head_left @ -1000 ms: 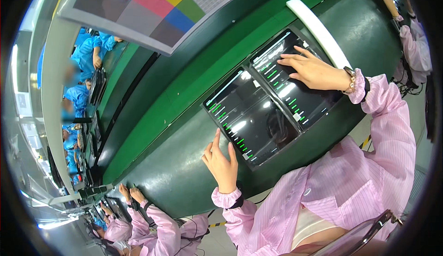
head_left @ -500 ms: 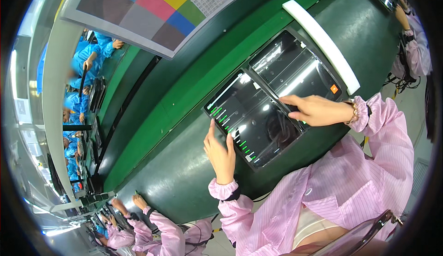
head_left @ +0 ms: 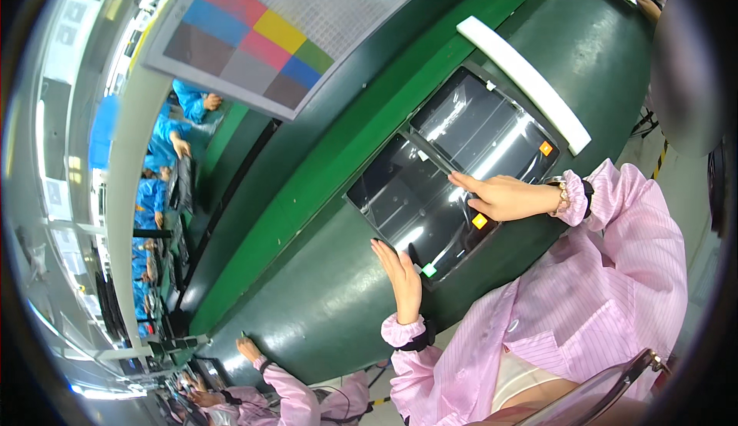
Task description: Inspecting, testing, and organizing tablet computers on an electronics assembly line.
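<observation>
Across a glossy dark-green bench (head_left: 307, 295), held the left hand (head_left: 403, 281) and right hand (head_left: 507, 198) apart, fingers extended and clamped on nothing visible, with a flat, rectangular, black-glass left tablet (head_left: 396, 184) between them, long axis slanting from far left to near right. Had the right hand nearer, over the seam beside a matching glossy right tablet (head_left: 475, 122), the left just by the outer edge; could not tell firm contact. Saw a smooth, curved-looking white bar (head_left: 526, 80) beyond, and silky pink pinstriped sleeves (head_left: 642, 218) gathered at the cuffs.
</observation>
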Demonstrator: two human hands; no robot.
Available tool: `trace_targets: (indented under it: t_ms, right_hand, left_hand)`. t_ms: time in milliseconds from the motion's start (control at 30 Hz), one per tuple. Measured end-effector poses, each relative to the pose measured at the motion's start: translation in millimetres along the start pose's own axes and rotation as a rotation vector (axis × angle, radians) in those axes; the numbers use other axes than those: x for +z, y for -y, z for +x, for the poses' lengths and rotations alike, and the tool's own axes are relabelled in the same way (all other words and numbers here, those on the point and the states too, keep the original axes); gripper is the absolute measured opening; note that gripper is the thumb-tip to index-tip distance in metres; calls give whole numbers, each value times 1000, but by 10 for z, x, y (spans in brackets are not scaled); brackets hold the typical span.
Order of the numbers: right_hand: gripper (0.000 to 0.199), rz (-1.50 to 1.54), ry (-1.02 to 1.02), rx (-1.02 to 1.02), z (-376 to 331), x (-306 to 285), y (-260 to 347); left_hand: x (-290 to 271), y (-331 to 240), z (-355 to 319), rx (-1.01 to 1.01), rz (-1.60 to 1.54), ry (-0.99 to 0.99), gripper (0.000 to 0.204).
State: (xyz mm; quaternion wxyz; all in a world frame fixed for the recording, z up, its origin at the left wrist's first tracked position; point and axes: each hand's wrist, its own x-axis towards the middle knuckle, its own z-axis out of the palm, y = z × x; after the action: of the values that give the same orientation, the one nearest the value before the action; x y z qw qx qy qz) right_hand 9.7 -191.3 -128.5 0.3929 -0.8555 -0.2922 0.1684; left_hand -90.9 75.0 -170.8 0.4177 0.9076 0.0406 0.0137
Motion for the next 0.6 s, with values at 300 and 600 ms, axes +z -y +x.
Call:
trace_targets:
  t_ms: [300,600]
  right_hand:
    - [61,680,37,211,-94,51,83]
    - [63,617,81,154,-103,211,114]
  left_hand:
    - [-19,-72,2,-94,-151,-39,58]
    - [-236,-484,-116,-150,-1122,-53,54]
